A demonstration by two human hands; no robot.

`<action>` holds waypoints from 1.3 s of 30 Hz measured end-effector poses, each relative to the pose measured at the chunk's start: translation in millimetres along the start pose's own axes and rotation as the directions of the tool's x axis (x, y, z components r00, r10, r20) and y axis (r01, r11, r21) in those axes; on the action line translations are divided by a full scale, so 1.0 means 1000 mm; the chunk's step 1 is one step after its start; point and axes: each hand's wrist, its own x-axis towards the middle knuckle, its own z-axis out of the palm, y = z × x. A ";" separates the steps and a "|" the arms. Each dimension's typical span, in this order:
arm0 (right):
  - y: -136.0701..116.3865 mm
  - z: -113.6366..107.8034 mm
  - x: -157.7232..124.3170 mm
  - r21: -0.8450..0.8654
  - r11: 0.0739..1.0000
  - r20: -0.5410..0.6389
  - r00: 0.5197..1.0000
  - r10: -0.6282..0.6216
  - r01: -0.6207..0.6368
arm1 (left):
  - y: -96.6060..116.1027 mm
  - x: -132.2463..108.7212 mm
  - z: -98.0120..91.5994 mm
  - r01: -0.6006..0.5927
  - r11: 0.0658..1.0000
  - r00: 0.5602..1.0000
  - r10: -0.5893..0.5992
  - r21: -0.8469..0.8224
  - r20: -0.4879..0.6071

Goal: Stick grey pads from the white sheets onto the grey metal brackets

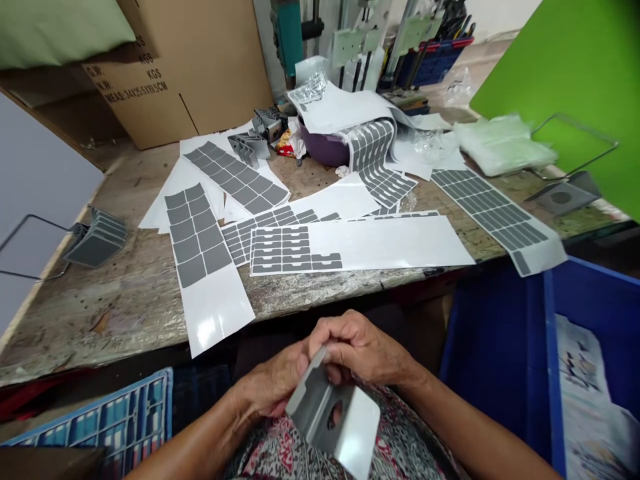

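Both hands meet over my lap, below the table edge, on a bent grey metal bracket (334, 419) with a hole in its face. My left hand (270, 385) grips the bracket's left flap, thumb on top. My right hand (357, 348) is closed over the bracket's upper edge, fingers curled and pressing there. On the worn table (125, 293) in front lie several white backing sheets carrying grey rectangular stickers: a long one (203, 260) at the left, one with notched stickers (350, 248) in the middle, another (500, 217) at the right.
A stack of grey brackets (97, 239) sits at the table's left, more (255, 141) at the back by a purple bowl (325, 148). A cardboard box (200, 67) stands behind. A blue bin (550, 347) is at my right, a blue crate (115, 420) at my left, a green board (575, 80) right.
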 end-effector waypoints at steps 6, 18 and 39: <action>-0.016 0.009 0.005 -0.147 0.966 0.182 0.966 -0.184 0.212 | 0.004 -0.009 -0.004 0.103 0.976 0.984 -0.128 0.192 0.122; -0.025 -0.087 0.050 -0.755 0.638 -0.414 0.865 -0.285 -0.151 | 0.042 -0.015 -0.007 -0.162 0.912 0.977 0.203 -0.377 0.070; -0.024 -0.167 0.134 -0.864 0.262 -0.491 0.833 -0.256 -0.429 | 0.082 0.130 -0.041 -0.581 0.676 0.552 0.737 0.453 -0.391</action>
